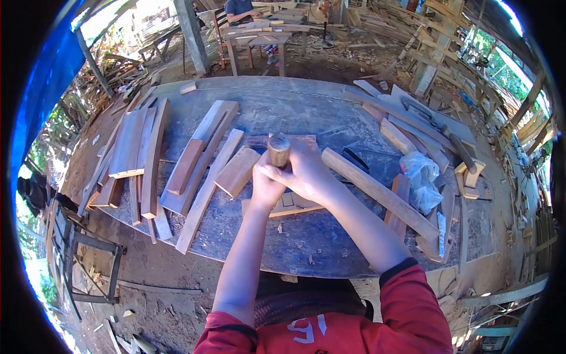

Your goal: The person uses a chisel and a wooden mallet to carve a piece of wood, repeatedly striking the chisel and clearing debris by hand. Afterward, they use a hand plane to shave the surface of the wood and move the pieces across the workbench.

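Observation:
Both of my hands meet over the middle of a worn grey workbench (306,236). My right hand (306,171) is wrapped around a round wooden mallet or handle (279,147), whose brown end sticks up above my fingers. My left hand (265,186) is closed just below and left of it, pressed against the right hand; what it grips is hidden. Under both hands lies a flat wooden piece (292,203) with marked lines. A short board (237,171) sits just left of my left hand.
Long planks (144,150) lie in rows on the bench's left; more slats (377,189) and a clear plastic bag (421,177) on the right. A black tool (355,159) lies beside my right hand. Another person (242,9) works at a far table (259,38). Scrap wood covers the dirt floor.

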Demonstrator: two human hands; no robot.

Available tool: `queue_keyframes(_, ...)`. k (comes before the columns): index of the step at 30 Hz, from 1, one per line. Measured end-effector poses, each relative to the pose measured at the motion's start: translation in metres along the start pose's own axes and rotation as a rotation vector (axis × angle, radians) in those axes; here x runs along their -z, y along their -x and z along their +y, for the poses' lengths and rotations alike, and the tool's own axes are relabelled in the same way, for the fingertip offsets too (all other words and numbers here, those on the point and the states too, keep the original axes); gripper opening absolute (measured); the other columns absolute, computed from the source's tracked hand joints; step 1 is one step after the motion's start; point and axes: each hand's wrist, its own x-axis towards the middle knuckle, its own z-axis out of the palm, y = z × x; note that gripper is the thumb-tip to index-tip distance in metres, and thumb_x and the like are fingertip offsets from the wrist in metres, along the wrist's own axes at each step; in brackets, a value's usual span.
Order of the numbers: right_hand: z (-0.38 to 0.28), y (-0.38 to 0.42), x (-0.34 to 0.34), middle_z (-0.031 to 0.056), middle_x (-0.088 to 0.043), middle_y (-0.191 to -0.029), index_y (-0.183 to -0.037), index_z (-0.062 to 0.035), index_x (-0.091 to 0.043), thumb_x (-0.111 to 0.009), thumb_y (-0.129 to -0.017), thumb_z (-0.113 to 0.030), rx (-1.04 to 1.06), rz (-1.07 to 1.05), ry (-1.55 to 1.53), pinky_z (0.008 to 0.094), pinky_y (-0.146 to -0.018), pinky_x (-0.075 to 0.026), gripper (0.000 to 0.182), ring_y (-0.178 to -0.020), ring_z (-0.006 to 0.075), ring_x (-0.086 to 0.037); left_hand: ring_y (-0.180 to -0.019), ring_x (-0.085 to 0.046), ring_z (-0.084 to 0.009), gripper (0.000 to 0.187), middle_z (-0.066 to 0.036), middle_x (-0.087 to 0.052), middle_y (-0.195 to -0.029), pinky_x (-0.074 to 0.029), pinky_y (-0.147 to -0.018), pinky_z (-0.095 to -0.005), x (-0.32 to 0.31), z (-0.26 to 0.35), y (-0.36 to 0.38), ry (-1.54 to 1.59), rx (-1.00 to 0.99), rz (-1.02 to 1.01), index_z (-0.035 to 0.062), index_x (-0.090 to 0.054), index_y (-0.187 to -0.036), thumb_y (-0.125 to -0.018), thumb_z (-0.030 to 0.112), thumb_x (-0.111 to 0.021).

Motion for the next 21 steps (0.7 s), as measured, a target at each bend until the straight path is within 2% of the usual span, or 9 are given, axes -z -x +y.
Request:
queue_keyframes(3, 0.019, 0.013, 0.004, 0.0215, -0.043, -0.126, -0.124, -0.0007, -0.041, -0.061, -0.075, -0.051, 0.065, 0.006, -0.032, 0.0412, -0.099, -0.033, 0.073, -0.117, 0.0346, -0.041, -0.067, -0.047, -0.0075, 0.016, -0.001, -0.055, -0.072, -0.042, -0.060, -0.0255, -0.004, 0.001, 0.002, -0.047, 0.061, 0.050, 0.0015, -0.054, -0.085, -0.076, 0.011, -0.063)
queue_keyframes(5, 0.043, 0.025, 0.016, 0.0216, -0.043, -0.127, -0.127, -0.0001, -0.038, -0.062, -0.072, -0.053, 0.059, -0.016, -0.159, 0.0405, -0.098, -0.033, 0.080, -0.118, 0.0350, -0.041, -0.065, -0.047, -0.0069, 0.018, -0.001, -0.055, -0.070, -0.042, -0.058, -0.0247, -0.006, 0.001, 0.003, -0.097, -0.014, 0.051, 0.0010, -0.054, -0.084, -0.077, 0.014, -0.064)
queue_keyframes(7, 0.057, 0.044, 0.039, 0.0213, -0.042, -0.127, -0.128, -0.0006, -0.037, -0.063, -0.072, -0.052, -0.178, -0.089, 0.009, 0.0462, -0.099, -0.030, 0.080, -0.119, 0.0330, -0.040, -0.063, -0.046, -0.0063, 0.019, -0.001, -0.054, -0.068, -0.041, -0.057, -0.0240, -0.006, 0.005, 0.005, -0.136, 0.021, 0.048, 0.0005, -0.053, -0.084, -0.077, 0.015, -0.065)
queue_keyframes(9, 0.088, 0.072, 0.051, 0.0215, -0.045, -0.125, -0.129, -0.0021, -0.035, -0.066, -0.070, -0.049, -0.362, -0.181, 0.538, 0.0537, -0.098, -0.026, 0.082, -0.116, 0.0313, -0.045, -0.063, -0.045, -0.0061, 0.019, -0.001, -0.053, -0.066, -0.040, -0.056, -0.0238, -0.006, 0.008, 0.006, -0.101, 0.069, 0.097, 0.0004, -0.053, -0.083, -0.077, 0.014, -0.065)
queue_keyframes(11, 0.117, 0.102, 0.063, 0.0210, -0.051, -0.117, -0.131, -0.0063, -0.032, -0.070, -0.066, -0.045, -0.566, -0.268, 0.754, 0.0605, -0.095, -0.023, 0.085, -0.112, 0.0315, -0.047, -0.062, -0.045, -0.0062, 0.019, -0.001, -0.052, -0.065, -0.040, -0.056, -0.0238, -0.003, 0.002, 0.007, -0.115, 0.069, 0.100, 0.0005, -0.053, -0.082, -0.077, 0.014, -0.065)
queue_keyframes(14, 0.126, 0.138, 0.085, 0.0197, -0.056, -0.106, -0.128, -0.0077, -0.039, -0.073, -0.063, -0.041, -0.635, -0.312, 0.731, 0.0541, -0.090, -0.033, 0.080, -0.106, 0.0339, -0.050, -0.061, -0.044, -0.0064, 0.019, -0.001, -0.051, -0.064, -0.040, -0.056, -0.0239, -0.002, 0.005, 0.008, -0.111, 0.065, 0.110, 0.0006, -0.052, -0.080, -0.077, 0.014, -0.064)
queue_keyframes(16, 0.141, 0.158, 0.085, 0.0186, -0.059, -0.098, -0.114, -0.0065, -0.051, -0.074, -0.062, -0.038, -0.600, -0.109, 0.621, 0.0461, -0.083, -0.041, 0.065, -0.101, 0.0350, -0.052, -0.061, -0.043, -0.0065, 0.018, -0.001, -0.051, -0.064, -0.040, -0.055, -0.0240, -0.003, 0.006, 0.009, -0.088, 0.063, 0.110, 0.0006, -0.052, -0.080, -0.077, 0.014, -0.064)
queue_keyframes(19, 0.138, 0.156, 0.085, 0.0190, -0.059, -0.095, -0.098, -0.0043, -0.058, -0.075, -0.061, -0.035, -0.632, -0.168, 0.676, 0.0406, -0.077, -0.045, 0.051, -0.096, 0.0361, -0.054, -0.061, -0.043, -0.0069, 0.018, -0.002, -0.051, -0.064, -0.040, -0.055, -0.0244, -0.007, 0.005, 0.009, -0.130, 0.034, 0.141, 0.0004, -0.052, -0.079, -0.076, 0.014, -0.064)
queue_keyframes(21, 0.139, 0.151, 0.086, 0.0190, -0.059, -0.094, -0.095, -0.0039, -0.058, -0.075, -0.061, -0.033, -0.631, -0.191, 0.639, 0.0416, -0.077, -0.045, 0.048, -0.093, 0.0358, -0.055, -0.057, -0.038, -0.0045, 0.020, 0.004, -0.044, -0.060, -0.034, -0.050, -0.0223, -0.012, 0.008, 0.008, -0.126, -0.032, 0.123, 0.0041, -0.047, -0.071, -0.078, 0.012, -0.063)
